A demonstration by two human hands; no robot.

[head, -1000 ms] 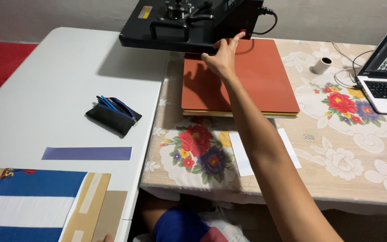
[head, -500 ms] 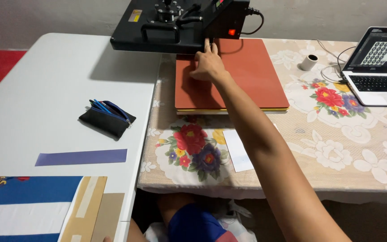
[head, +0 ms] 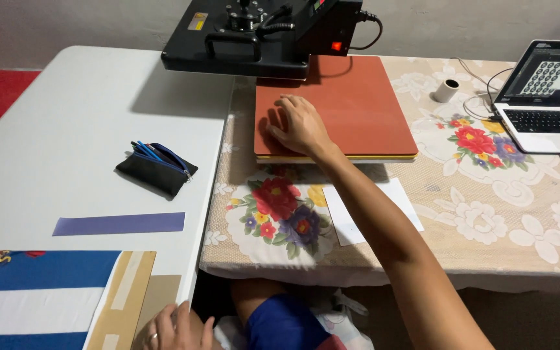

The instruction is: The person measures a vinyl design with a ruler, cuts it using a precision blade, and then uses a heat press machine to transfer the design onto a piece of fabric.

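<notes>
I am resting my open right hand [head: 301,124] flat on the orange pad [head: 351,104] in the upper middle, my left hand [head: 173,330] lying loosely open, holding nothing, bottom left.

The black press head [head: 254,39] is swung out left of the red pad [head: 351,104], so the pad's right and middle lie open from above. The right hand [head: 299,126] rests flat on the pad's left part. Right of the pad a small roll [head: 446,90], cables [head: 474,104] and a laptop [head: 549,97] crowd the bench [head: 500,227]. Left of the pad only a black pouch [head: 157,168] stands in the way.
</notes>
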